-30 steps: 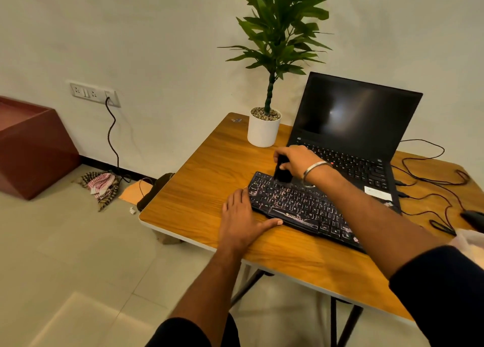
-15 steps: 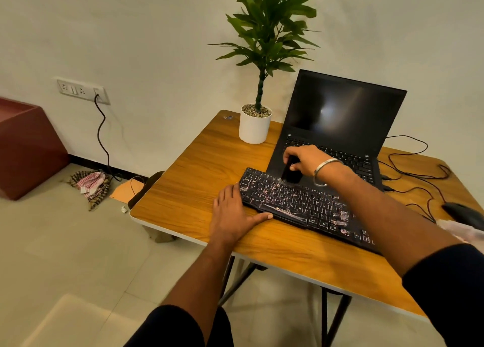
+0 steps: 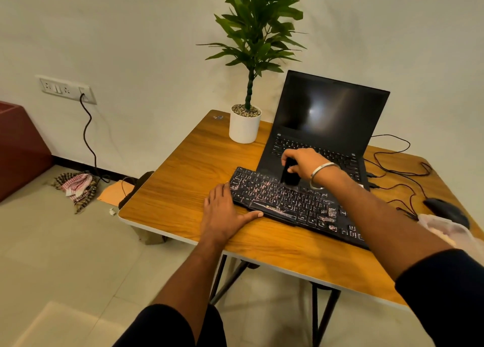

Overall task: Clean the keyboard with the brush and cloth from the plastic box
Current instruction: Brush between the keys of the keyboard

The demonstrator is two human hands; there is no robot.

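Two hands work at a black keyboard [image 3: 293,205] on the wooden desk [image 3: 183,189]. Keyboard lies flat, long axis running diagonally — left end toward the far-left, right end toward the near-right, partly hidden under the right forearm. Its back edge sits just in front of an open black laptop [image 3: 327,126]. Right hand [image 3: 303,163] — fingers curled round a black brush [image 3: 289,175], which stands roughly upright, lower end down on the top key rows, left of the keyboard's middle. A metal bangle [image 3: 320,174] circles the right wrist. Left hand [image 3: 222,215] rests flat on the desk at the keyboard's left end, fingers straight and close together, thumb spread out along the front edge. A potted plant [image 3: 246,121] stands at the far edge, left of the laptop. A black mouse [image 3: 445,210] and cables lie to the right. Something pale and translucent [image 3: 445,231] shows at the right edge, too unclear to identify. No cloth identifiable on the desk.
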